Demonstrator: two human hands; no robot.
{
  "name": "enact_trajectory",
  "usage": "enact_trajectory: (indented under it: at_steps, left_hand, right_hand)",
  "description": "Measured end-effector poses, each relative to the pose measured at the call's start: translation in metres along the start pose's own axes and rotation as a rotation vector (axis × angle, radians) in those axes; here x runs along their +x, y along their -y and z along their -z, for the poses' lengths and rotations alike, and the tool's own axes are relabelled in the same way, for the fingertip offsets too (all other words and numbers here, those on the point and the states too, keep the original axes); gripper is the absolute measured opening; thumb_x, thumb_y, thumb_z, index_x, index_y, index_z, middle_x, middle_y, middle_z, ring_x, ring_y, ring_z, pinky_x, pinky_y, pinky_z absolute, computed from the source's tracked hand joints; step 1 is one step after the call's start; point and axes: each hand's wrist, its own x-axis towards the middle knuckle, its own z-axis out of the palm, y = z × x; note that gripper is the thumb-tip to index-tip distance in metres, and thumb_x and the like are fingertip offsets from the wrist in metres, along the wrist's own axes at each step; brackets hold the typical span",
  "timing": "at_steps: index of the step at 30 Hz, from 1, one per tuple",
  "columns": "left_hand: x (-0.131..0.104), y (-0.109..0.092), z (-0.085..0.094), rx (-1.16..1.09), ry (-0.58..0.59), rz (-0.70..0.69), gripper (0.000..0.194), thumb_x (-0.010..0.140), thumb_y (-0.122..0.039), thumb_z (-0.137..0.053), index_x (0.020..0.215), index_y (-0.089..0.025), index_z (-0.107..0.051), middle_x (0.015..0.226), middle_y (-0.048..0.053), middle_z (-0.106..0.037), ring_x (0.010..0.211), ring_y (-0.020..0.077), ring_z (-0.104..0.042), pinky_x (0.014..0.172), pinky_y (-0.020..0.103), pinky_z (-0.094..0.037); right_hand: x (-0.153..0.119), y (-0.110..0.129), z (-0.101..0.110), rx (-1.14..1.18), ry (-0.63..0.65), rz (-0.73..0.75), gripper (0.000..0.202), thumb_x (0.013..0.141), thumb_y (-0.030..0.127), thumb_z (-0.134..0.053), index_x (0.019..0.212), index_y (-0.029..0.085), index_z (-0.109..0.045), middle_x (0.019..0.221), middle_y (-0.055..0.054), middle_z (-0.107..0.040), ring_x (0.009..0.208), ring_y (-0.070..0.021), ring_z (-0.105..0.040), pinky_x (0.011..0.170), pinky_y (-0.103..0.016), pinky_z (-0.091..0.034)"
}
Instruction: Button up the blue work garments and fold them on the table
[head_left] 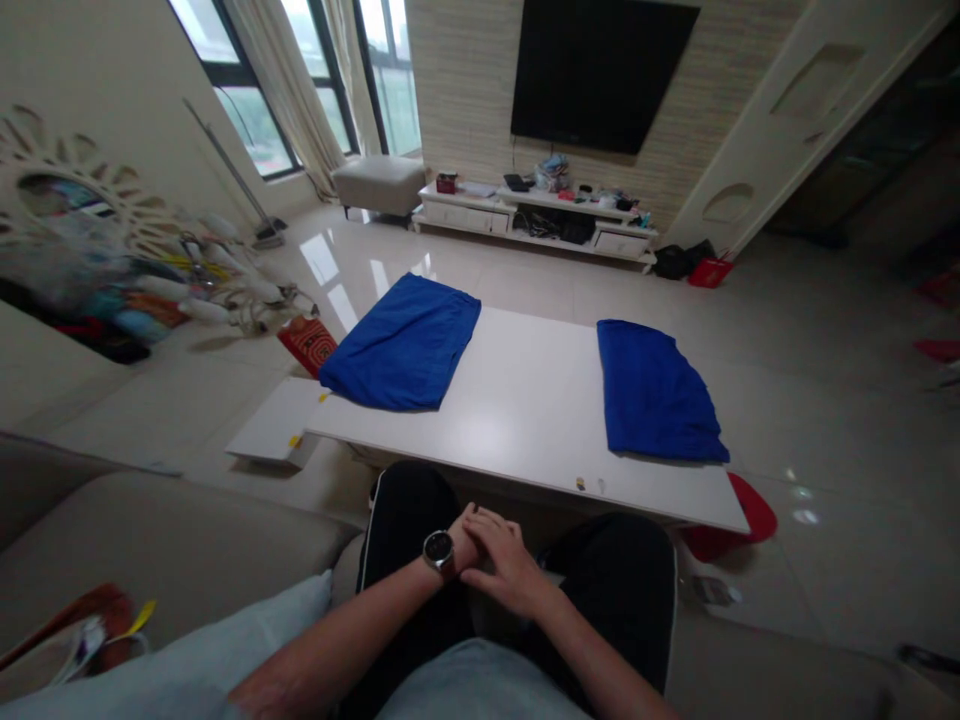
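Note:
My left hand (pixel 466 545), with a round dark-faced watch (pixel 438 548) on its wrist, rests between my knees. Across it lies my right hand (pixel 510 562), its fingers over the left one and its thumb apart. Most of the left fingers are hidden beneath. No object shows in either hand. Beyond my knees stands a white table (pixel 525 400). A folded blue cloth (pixel 409 340) lies on its left part, and another folded blue cloth (pixel 660 395) on its right part. Both are apart from my hands.
Two small items, one a dark and yellow piece (pixel 580 483), lie near the table's front edge. A white panel (pixel 274 420) juts out at left. Beside the table's right end is a red stool (pixel 735 525). A pillow (pixel 255 630) lies on the sofa at my left.

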Motion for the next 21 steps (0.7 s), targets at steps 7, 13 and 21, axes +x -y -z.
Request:
enact_trajectory:
  at_steps: [7, 13, 21]
  left_hand:
    - [0.005, 0.059, 0.087, 0.398, -0.172, -0.07, 0.021, 0.09, -0.019, -0.057, 0.106, -0.018, -0.071, 0.115, 0.015, -0.07, 0.117, 0.032, -0.06, 0.115, 0.055, -0.034]
    - [0.01, 0.144, 0.157, 0.331, -0.329, 0.297, 0.026, 0.096, -0.028, -0.053, 0.113, -0.02, -0.072, 0.122, 0.013, -0.069, 0.115, 0.0287, -0.061, 0.1, 0.043, -0.047]
    - [0.064, 0.215, 0.194, 0.322, -0.448, 0.419, 0.047, 0.094, -0.016, -0.053, 0.14, -0.021, -0.061, 0.155, 0.014, -0.051, 0.141, 0.0298, -0.046, 0.113, 0.043, -0.042]
  right_hand:
    - [-0.047, -0.079, 0.06, -0.452, -0.24, -0.385, 0.051, 0.099, 0.049, -0.048, 0.146, 0.032, -0.056, 0.161, -0.007, -0.048, 0.154, -0.0337, -0.029, 0.116, -0.057, -0.031]
    - [-0.15, -0.172, 0.086, -0.647, -0.586, -0.806, 0.063, 0.089, 0.066, -0.04, 0.138, 0.033, -0.065, 0.16, -0.009, -0.046, 0.15, -0.0506, -0.027, 0.107, -0.077, -0.033]
    - [-0.161, -0.196, 0.063, -0.525, -0.776, -0.691, 0.071, 0.09, 0.07, -0.039, 0.144, 0.027, -0.058, 0.157, -0.014, -0.047, 0.14, -0.0435, -0.05, 0.11, -0.064, -0.044]
